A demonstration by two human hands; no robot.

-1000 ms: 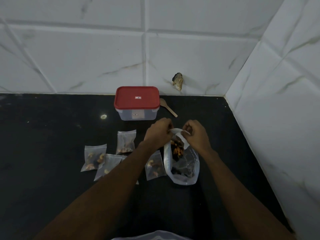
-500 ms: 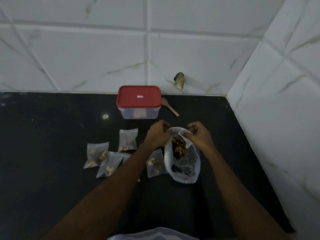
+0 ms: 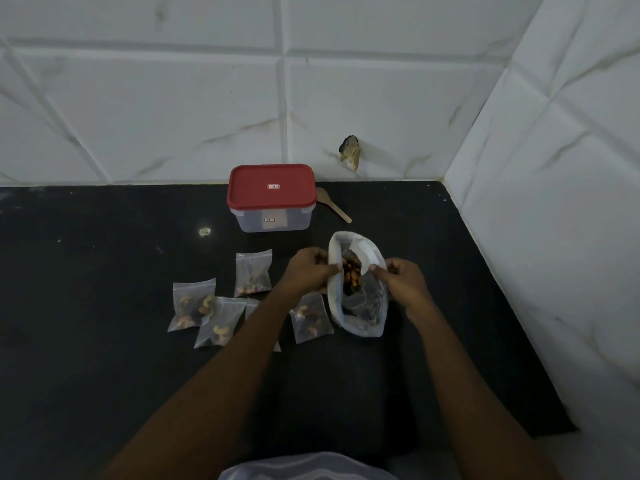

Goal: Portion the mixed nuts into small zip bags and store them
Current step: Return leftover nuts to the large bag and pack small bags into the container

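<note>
Both hands are pulling the nut bag's mouth apart.
The left hand [image 3: 310, 271] and right hand [image 3: 403, 282] are pinching opposite rims of the plastic bag [image 3: 363, 313], with the nuts [image 3: 351, 275] showing between the fingers. Filled zip bags [image 3: 252, 271] are lying just left, the tiled wall [image 3: 519, 237] is closing in on the right, and open counter [image 3: 104, 271] is stretching left.

Black counter [image 3: 104, 375] meets white veined wall tiles [image 3: 138, 116] at a corner; a chipped hole [image 3: 350, 152] sits low in the back wall
</note>
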